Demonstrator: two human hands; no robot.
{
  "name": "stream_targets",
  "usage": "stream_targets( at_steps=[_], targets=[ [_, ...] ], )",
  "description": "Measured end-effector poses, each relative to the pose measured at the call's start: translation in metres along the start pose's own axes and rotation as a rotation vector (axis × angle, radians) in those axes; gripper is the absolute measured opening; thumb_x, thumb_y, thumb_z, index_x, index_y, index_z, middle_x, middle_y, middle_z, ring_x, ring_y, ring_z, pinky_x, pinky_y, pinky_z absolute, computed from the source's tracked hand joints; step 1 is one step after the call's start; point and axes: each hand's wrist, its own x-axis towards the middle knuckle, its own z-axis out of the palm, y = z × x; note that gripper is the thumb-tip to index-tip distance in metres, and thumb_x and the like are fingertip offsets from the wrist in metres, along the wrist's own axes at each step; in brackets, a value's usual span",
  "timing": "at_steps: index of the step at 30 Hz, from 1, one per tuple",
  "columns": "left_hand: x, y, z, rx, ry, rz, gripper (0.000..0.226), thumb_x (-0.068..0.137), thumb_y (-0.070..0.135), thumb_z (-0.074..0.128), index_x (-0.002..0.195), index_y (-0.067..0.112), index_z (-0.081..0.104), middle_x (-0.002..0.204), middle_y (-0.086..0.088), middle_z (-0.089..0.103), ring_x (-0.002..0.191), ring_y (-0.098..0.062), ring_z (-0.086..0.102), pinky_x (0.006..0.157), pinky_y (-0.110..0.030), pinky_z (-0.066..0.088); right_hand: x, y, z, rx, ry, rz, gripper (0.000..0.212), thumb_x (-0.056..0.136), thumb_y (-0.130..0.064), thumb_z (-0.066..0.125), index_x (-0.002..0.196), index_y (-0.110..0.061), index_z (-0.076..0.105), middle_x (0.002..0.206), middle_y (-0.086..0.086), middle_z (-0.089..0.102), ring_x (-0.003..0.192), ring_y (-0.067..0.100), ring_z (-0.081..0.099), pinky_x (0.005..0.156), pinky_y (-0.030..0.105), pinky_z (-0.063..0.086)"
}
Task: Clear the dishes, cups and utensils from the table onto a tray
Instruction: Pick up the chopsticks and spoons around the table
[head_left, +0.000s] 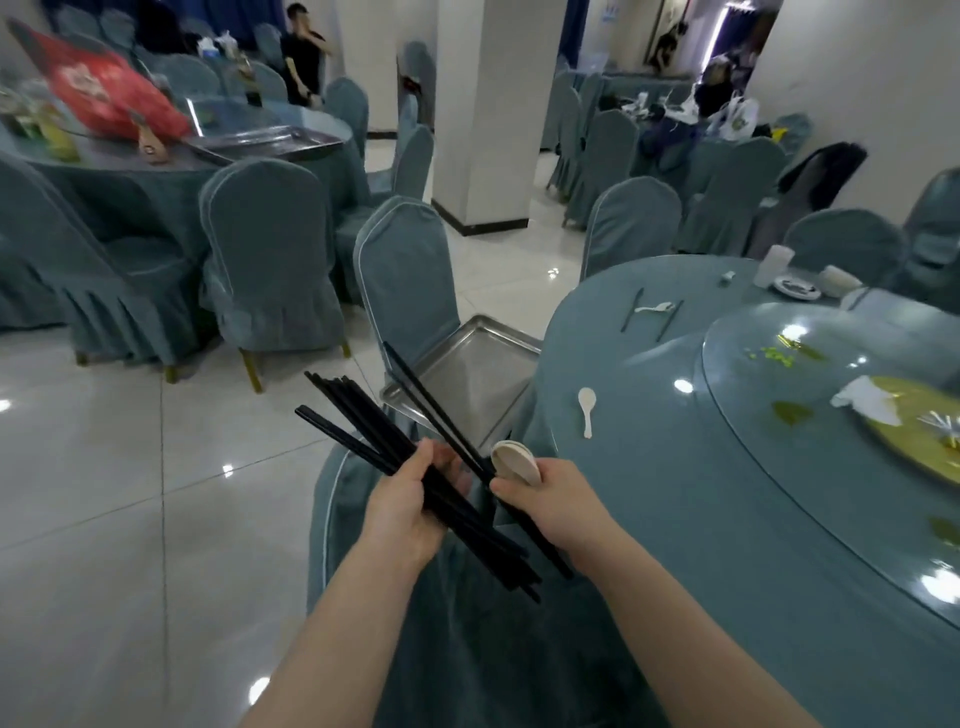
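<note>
The left hand (402, 506) holds a big bunch of black chopsticks (415, 467), with its fingers curled round them. The sticks fan out up and to the left. The right hand (550, 506) holds a pair of black chopsticks (441, 415) and some stacked white spoons (511, 460), with its fingers wrapped round them. Both hands are up in the air over a chair with a blue-green cover (415, 623), just beside the round table (675, 493). A shiny metal tray (467, 374) sits on the seat of another covered chair (400, 270), right next to the table's edge and just past the hands. On the table a white spoon (587, 408) lies alone near the edge. Farther back lie two more black chopsticks (632, 309) with a white spoon (655, 308) between them. At the far side stand a white cup (774, 265), a small plate (797, 287) and a white bowl (839, 280). A glass turntable (779, 441) covers the middle of the table.
</note>
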Motion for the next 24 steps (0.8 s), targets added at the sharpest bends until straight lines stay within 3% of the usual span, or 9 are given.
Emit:
stream_targets(
  at_steps=[5,9,14,19,24],
  targets=[
    [-0.007,0.014,-0.012,0.016,-0.061,-0.045,0.020,0.099,0.017,0.046,0.106,0.005,0.060,0.083,-0.008,0.074,0.073,-0.018,0.071,0.065,-0.032,0.055,-0.013,-0.011,0.026,-0.022,0.027,0.032,0.037,0.085,-0.022,0.067,0.053,-0.022,0.048,0.038,-0.015,0.042,0.036,-0.002,0.037,0.039,0.010,0.029],
    [-0.010,0.018,-0.010,0.068,-0.053,-0.049,0.028,0.098,0.018,0.049,0.116,0.000,0.058,0.088,-0.011,0.073,0.087,-0.024,0.068,0.075,-0.038,0.055,-0.016,-0.022,0.033,-0.052,0.004,0.046,0.027,0.084,-0.021,0.067,0.058,-0.023,0.059,0.050,-0.012,0.056,0.046,-0.003,0.052,0.048,0.013,0.041],
    [0.002,0.023,-0.001,0.063,-0.091,-0.016,0.016,0.096,0.010,0.051,0.110,0.005,0.056,0.079,-0.009,0.071,0.079,-0.023,0.065,0.078,-0.039,0.054,0.000,-0.026,0.027,-0.073,0.023,0.044,0.021,0.082,-0.027,0.070,0.063,-0.022,0.063,0.055,-0.011,0.058,0.050,-0.001,0.054,0.047,0.010,0.040],
    [0.026,0.035,0.009,0.022,-0.072,0.006,0.010,0.095,0.004,0.050,0.092,0.010,0.057,0.070,-0.005,0.068,0.066,-0.017,0.068,0.067,-0.033,0.052,0.011,-0.022,0.017,-0.061,0.030,0.073,0.023,0.080,-0.031,0.070,0.061,-0.023,0.060,0.047,-0.014,0.052,0.045,-0.002,0.047,0.046,0.011,0.037],
    [0.056,0.061,0.012,-0.026,-0.056,0.029,0.012,0.095,0.004,0.050,0.089,0.011,0.058,0.070,-0.004,0.071,0.072,-0.018,0.068,0.065,-0.031,0.053,0.023,-0.019,0.009,-0.060,0.055,0.168,0.018,0.080,-0.029,0.070,0.066,-0.021,0.063,0.047,-0.013,0.049,0.041,-0.001,0.041,0.045,0.014,0.033]
  ],
)
